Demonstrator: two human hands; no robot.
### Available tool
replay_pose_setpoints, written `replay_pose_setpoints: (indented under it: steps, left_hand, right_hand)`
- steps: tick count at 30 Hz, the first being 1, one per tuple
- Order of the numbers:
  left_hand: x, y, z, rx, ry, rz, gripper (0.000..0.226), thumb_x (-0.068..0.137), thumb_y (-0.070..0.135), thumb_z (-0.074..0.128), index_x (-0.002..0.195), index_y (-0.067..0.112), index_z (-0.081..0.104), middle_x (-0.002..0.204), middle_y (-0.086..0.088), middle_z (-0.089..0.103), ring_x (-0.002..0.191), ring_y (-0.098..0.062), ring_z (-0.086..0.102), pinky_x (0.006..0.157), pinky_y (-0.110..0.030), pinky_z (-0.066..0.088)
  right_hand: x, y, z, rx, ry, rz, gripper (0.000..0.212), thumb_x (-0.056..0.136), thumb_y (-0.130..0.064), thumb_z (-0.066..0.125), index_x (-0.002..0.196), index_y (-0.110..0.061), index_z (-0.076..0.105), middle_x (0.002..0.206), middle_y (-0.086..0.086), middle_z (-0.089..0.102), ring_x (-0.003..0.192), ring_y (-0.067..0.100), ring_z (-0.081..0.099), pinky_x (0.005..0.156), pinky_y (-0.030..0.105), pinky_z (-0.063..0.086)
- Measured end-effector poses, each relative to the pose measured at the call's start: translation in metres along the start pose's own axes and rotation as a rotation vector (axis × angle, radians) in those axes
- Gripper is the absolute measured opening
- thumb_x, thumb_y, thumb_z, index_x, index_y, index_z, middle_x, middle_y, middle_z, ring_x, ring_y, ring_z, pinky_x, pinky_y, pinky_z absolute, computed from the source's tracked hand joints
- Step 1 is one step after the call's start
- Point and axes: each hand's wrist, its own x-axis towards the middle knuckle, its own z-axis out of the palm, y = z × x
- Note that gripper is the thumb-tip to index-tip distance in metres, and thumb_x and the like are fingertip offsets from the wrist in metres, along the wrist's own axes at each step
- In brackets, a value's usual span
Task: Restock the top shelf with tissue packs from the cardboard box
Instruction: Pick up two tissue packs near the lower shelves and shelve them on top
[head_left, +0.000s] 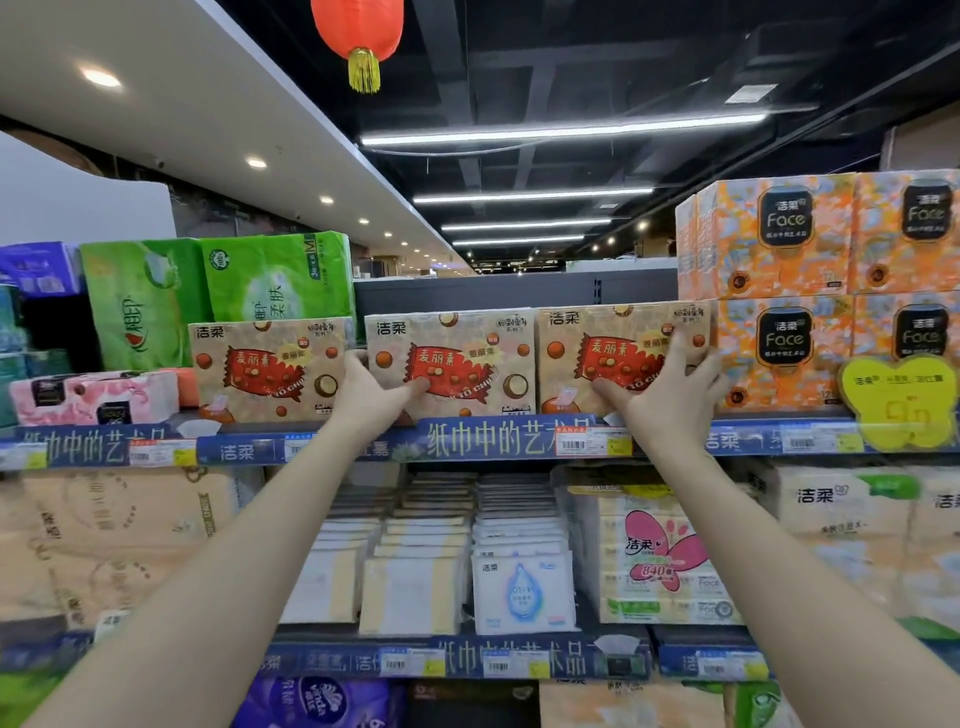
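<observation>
On the top shelf (493, 441) your left hand (379, 389) gripped the middle pack (457, 343) by its left edge, thumb on the front, while your right hand (670, 395) pressed flat, fingers spread, on the right pack (597, 332) just beside it. Both packs stood upright, long axis along the shelf, straight ahead of your hands; no box showed.

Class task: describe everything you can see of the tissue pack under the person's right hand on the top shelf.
The right tissue pack is a beige, plastic-wrapped block printed with a red candy wrapper, brown balls and Chinese lettering. It stands upright on the top shelf, front outward. The right hand presses flat on its front, fingers spread. Its left side meets an identical middle pack; its right side meets orange Face packs.
</observation>
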Motion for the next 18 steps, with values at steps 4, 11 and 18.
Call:
replay_pose_setpoints:
  steps: [4, 11, 18]
  left_hand:
    - [0.020, 0.000, -0.012, -0.038, -0.166, -0.120, 0.113, 0.070, 0.045, 0.094, 0.149, 0.020, 0.018, 0.130, -0.005, 0.049, 0.116, -0.026, 0.054, 0.100, -0.045, 0.047]
    - [0.037, -0.002, -0.007, -0.168, -0.313, -0.057, 0.097, 0.069, 0.030, 0.097, 0.145, 0.025, 0.036, 0.123, 0.000, 0.066, 0.105, -0.020, 0.070, 0.086, -0.036, 0.056]
    - [0.037, -0.005, 0.007, -0.257, -0.341, 0.038, 0.055, 0.081, 0.013, 0.089, 0.117, 0.028, 0.051, 0.113, 0.001, 0.072, 0.102, -0.016, 0.072, 0.073, -0.023, 0.058]
  right_hand:
    - [-0.002, 0.002, 0.001, 0.030, 0.000, 0.007, 0.121, 0.069, -0.078, 0.073, 0.160, -0.030, 0.009, 0.164, 0.022, 0.008, 0.149, 0.047, 0.006, 0.115, 0.063, 0.026]
    - [-0.003, -0.005, 0.001, 0.026, -0.009, 0.009, 0.120, 0.075, -0.071, 0.074, 0.162, -0.027, 0.004, 0.165, 0.024, 0.003, 0.150, 0.047, 0.004, 0.114, 0.062, 0.028]
    - [0.001, -0.005, 0.006, -0.002, -0.006, 0.001, 0.121, 0.077, -0.069, 0.073, 0.161, -0.027, -0.003, 0.167, 0.024, -0.003, 0.154, 0.042, 0.012, 0.115, 0.059, 0.035]
